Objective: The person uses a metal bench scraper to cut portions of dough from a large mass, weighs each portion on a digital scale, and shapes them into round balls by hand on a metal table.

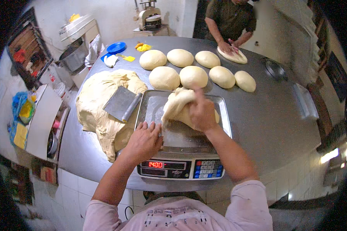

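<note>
The right hand (203, 114) lies against the right side of a dough piece (178, 107); its fingers are blurred, so I cannot tell whether they are closed on it. The left hand (145, 139) is unclenched, fingers extended over the near left corner of the weighing pan (152, 109). The dough sits inside the pan, long axis slanting from far left to near right, its raised, folded flap toward the far rim. A large dough mass (98, 98), bearing a metal scraper (121, 103), crowds the pan's left edge; seven dough balls (194, 77) line the far side. The digital scale (177, 169) stands near the front edge of the steel table (262, 123), whose broadest stretch shows to the right.
</note>
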`<state>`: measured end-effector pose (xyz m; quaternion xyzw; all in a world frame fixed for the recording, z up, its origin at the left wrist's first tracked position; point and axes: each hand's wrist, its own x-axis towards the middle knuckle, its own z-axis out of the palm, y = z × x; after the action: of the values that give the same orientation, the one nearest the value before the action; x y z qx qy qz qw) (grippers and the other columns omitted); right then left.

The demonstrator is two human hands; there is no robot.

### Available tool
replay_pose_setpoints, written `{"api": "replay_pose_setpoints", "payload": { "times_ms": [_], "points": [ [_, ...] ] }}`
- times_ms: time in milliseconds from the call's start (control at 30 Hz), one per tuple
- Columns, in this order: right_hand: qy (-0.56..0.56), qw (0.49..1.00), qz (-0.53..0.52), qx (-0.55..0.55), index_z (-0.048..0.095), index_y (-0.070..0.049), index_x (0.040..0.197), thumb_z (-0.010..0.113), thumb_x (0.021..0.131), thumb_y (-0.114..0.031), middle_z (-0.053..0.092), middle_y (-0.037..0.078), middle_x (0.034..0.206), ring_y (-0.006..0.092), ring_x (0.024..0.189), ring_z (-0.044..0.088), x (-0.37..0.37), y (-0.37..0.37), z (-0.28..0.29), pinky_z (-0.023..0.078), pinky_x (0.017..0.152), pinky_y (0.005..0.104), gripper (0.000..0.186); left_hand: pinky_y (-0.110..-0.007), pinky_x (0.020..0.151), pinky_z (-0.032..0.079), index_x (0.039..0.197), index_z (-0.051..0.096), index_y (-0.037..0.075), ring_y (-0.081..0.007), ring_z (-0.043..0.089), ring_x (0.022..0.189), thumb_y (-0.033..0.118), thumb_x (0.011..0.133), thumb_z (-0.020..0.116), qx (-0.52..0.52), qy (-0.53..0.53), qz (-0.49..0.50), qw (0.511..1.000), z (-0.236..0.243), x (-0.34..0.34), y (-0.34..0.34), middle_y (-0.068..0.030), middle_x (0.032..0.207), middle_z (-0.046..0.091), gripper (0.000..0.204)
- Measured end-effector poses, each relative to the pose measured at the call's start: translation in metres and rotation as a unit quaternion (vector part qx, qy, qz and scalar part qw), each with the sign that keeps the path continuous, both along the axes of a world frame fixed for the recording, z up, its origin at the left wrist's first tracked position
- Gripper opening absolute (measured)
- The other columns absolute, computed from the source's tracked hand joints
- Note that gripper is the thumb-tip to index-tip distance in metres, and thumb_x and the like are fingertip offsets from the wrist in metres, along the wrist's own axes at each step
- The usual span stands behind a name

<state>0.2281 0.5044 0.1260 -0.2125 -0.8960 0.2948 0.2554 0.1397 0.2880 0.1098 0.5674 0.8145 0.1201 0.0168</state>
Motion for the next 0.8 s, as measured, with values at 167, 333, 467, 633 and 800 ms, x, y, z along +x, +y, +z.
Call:
{"api": "replay_pose_setpoints", "payload": {
  "times_ms": [167,333,467,633,800],
  "points": [
    [0.262,0.776,-0.101,-0.565,0.046,-0.001,0.125,0.039,0.093,-0.033,0.057,0.017,0.117,0.0300,0.103,0.059,0.004,0.110,-0.017,0.049,0.084,0.0449,0.046,-0.049,0.095,0.041,0.137,0.042,0.020,-0.0473,0.048,0.111,0.032,0.086,0.052,-0.091,0.113,0.035,0.989,-0.011,0.017,0.023,-0.0258,0.130,0.046,0.053],
    [0.344,0.740,0.011,-0.578,0.046,-0.002,0.126,0.040,0.092,-0.035,0.056,0.015,0.119,0.0283,0.108,0.057,0.071,0.103,0.088,0.048,0.091,0.0425,0.048,-0.047,0.102,0.036,0.139,0.040,0.025,-0.0497,0.044,0.119,0.039,0.091,0.042,-0.164,0.077,0.084,0.980,0.001,0.027,0.029,-0.0272,0.137,0.040,0.050],
    [0.408,0.769,0.099,-0.481,0.035,-0.004,0.137,0.042,0.090,-0.026,0.050,0.019,0.127,0.0301,0.113,0.054,0.131,0.097,0.142,0.044,0.097,0.0429,0.053,-0.047,0.101,0.036,0.130,0.051,0.019,-0.0446,0.052,0.112,0.039,0.090,0.047,-0.173,0.014,0.113,0.978,0.019,0.035,0.046,-0.0269,0.128,0.050,0.046],
    [0.423,0.811,0.057,-0.400,0.027,-0.011,0.144,0.040,0.094,-0.021,0.046,0.021,0.132,0.0297,0.116,0.052,0.170,0.042,0.153,0.042,0.099,0.0444,0.053,-0.038,0.096,0.042,0.127,0.053,0.006,-0.0287,0.055,0.114,0.044,0.087,0.061,0.120,-0.634,-0.013,0.764,0.013,0.116,0.100,-0.0153,0.121,0.058,0.056],
    [0.392,0.804,0.026,-0.447,0.039,-0.010,0.138,0.040,0.098,-0.029,0.048,0.014,0.132,0.0274,0.116,0.052,0.227,0.034,0.083,0.043,0.098,0.0404,0.045,-0.040,0.099,0.042,0.140,0.026,0.003,-0.0273,0.051,0.118,0.050,0.086,0.059,0.273,-0.889,-0.131,0.345,0.008,0.215,0.143,-0.0143,0.134,0.047,0.079]
  ]
}}
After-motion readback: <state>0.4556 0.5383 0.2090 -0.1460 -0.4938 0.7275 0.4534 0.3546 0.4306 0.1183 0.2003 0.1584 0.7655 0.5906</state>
